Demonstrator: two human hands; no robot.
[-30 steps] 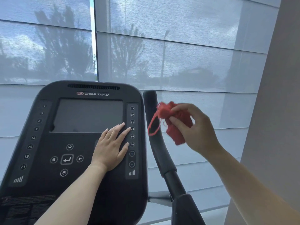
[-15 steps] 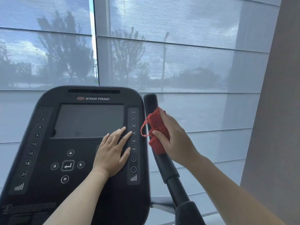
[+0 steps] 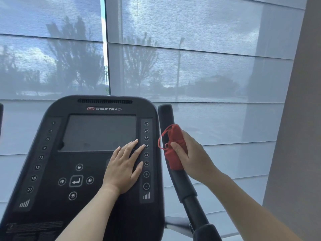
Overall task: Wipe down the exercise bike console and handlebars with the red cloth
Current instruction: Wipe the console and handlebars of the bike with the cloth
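**A:** Head view, the only one. Right hand (image 3: 192, 157) wraps the bunched cloth (image 3: 175, 148) round the upper bar (image 3: 166, 115), thumb in front, fingers curled behind. The cloth sits just below the bar's rounded tip, touching it.

**B:** Left hand?

**A:** Left hand (image 3: 121, 169) lies flat on the console (image 3: 78, 171), fingers straight, holding nothing. Its fingertips reach the right-hand keys (image 3: 146, 174), two of them at 33 and 40.

**B:** Risks?

**A:** First, those keys. If the person leans on that palm for bracing, a finger may press one. The screen (image 3: 97, 133) looks dark, so probably no effect, but I cannot tell whether it is powered.

**B:** And the cloth side?

**A:** A thin loop (image 3: 160, 141) hangs loose off the wad, left of the bar. My guess is that on a downstroke it could snag at the step where the grip narrows, or drag the wad out of the fingers. The wad is also small. One stroke likely covers only the side under the palm, leaving the bar's far face unwiped unless the hand twists.
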